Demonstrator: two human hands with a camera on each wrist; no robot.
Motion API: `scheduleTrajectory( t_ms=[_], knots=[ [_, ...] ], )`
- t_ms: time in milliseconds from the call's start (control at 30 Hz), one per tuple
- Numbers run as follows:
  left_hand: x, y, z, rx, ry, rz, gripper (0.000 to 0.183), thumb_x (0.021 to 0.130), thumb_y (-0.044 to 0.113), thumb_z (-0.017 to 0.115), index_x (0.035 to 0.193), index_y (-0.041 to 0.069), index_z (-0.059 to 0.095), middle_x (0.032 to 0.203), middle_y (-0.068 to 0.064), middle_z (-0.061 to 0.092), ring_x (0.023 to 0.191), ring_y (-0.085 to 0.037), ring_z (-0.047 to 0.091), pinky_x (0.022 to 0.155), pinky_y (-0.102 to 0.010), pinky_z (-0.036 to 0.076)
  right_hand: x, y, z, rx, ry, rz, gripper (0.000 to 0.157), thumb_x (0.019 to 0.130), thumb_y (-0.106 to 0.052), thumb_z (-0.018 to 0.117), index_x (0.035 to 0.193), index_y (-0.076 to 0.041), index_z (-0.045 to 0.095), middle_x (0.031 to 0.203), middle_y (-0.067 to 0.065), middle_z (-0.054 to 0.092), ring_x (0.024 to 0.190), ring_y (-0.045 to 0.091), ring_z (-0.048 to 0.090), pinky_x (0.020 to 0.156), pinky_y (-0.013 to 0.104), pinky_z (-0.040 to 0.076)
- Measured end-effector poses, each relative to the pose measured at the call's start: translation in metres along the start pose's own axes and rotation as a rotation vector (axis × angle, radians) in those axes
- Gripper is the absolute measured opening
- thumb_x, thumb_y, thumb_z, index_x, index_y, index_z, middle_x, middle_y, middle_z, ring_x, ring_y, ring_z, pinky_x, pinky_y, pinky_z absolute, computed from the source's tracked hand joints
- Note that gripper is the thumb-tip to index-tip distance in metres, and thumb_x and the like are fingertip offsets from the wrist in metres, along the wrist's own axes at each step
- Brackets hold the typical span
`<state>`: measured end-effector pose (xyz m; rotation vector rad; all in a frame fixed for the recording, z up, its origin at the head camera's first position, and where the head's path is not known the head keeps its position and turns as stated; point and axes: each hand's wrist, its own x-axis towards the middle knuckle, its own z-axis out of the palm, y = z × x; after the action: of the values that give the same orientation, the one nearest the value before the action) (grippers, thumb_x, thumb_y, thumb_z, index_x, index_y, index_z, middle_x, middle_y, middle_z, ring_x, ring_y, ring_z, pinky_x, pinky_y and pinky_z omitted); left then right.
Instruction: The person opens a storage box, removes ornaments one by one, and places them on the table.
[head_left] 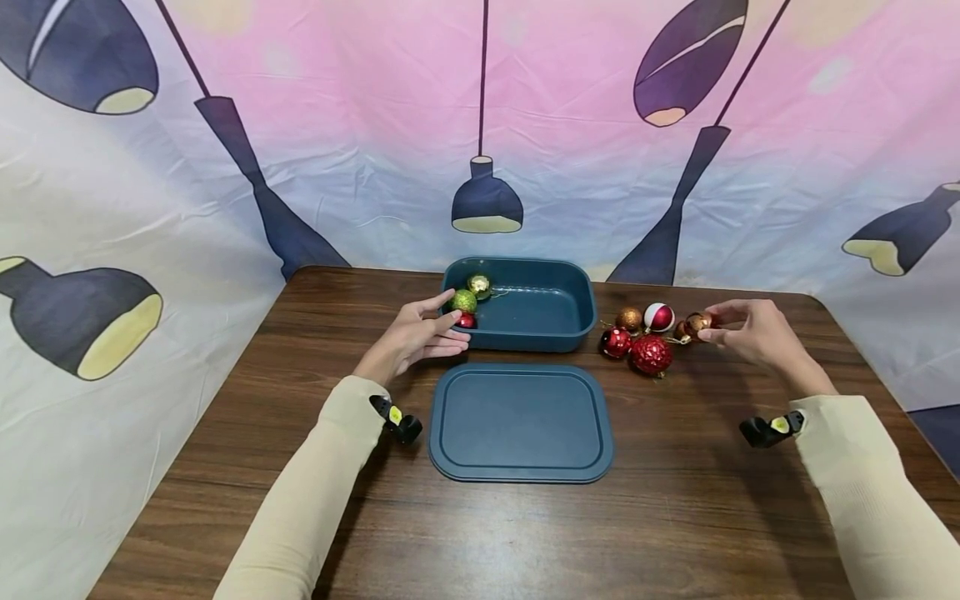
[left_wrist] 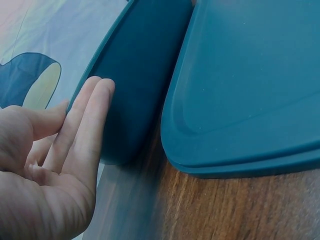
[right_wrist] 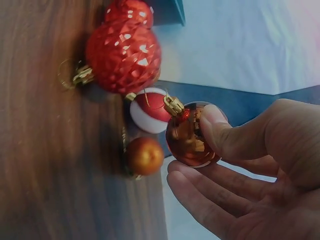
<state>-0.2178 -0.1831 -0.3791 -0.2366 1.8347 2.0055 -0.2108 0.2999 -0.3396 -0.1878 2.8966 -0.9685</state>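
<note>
The shiny copper-coloured ball ornament is well to the right of the dark teal rectangular box, its gold cap pointing left, toward the box, and slightly nearer the person. The box's long axis runs left to right, matching that of the one flat blue-teal lid just in front of it. Three balls sit at the box's left end: one gold, one glittery green, one red. Right of the box rest five more: two red, one red-and-white, two orange-brown. The right hand pinches the copper ball between thumb and fingers, forearm reaching forward; the left hand, fingers extended, touches the box's left end.
</note>
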Motion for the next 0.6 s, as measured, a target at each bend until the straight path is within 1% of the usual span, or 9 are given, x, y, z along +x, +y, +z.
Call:
scheduleTrajectory(
  t_ms=[167,267,500,600],
  knots=[
    [0.001,0.0,0.0,0.004,0.003,-0.003,0.065,0.103,0.021,0.062,0.16,0.033,0.033,0.11,-0.024,0.072,0.09,-0.028,0.076,0.088,-0.042,0.06,-0.004,0.009,0.004,-0.007,-0.016,0.01,0.049,0.096,-0.018,0.073,0.13,0.013,0.059,0.122,0.035,0.062,0.076,0.027,0.073,0.062,0.025,0.054],
    [0.001,-0.001,-0.001,0.009,0.004,-0.002,0.065,0.103,0.021,0.062,0.16,0.033,0.033,0.11,-0.024,0.072,0.09,-0.028,0.076,0.09,-0.044,0.059,-0.005,0.012,0.006,0.009,-0.025,0.018,0.049,0.096,-0.018,0.072,0.131,0.013,0.058,0.123,0.037,0.061,0.079,0.03,0.074,0.061,0.028,0.056],
    [0.0,0.0,-0.001,0.005,0.001,-0.003,0.065,0.103,0.021,0.062,0.16,0.033,0.032,0.11,-0.024,0.073,0.09,-0.028,0.076,0.092,-0.044,0.058,-0.003,0.02,0.011,0.026,-0.041,0.025,0.052,0.095,-0.018,0.075,0.131,0.015,0.057,0.124,0.037,0.061,0.074,0.024,0.074,0.059,0.028,0.058],
    [0.0,0.0,0.0,0.003,-0.002,-0.002,0.065,0.103,0.021,0.062,0.16,0.033,0.032,0.11,-0.024,0.073,0.09,-0.028,0.076,0.09,-0.043,0.059,-0.003,0.023,0.014,0.026,-0.042,0.024,0.052,0.095,-0.019,0.075,0.131,0.015,0.057,0.123,0.037,0.062,0.072,0.022,0.073,0.059,0.026,0.057]
  ],
)
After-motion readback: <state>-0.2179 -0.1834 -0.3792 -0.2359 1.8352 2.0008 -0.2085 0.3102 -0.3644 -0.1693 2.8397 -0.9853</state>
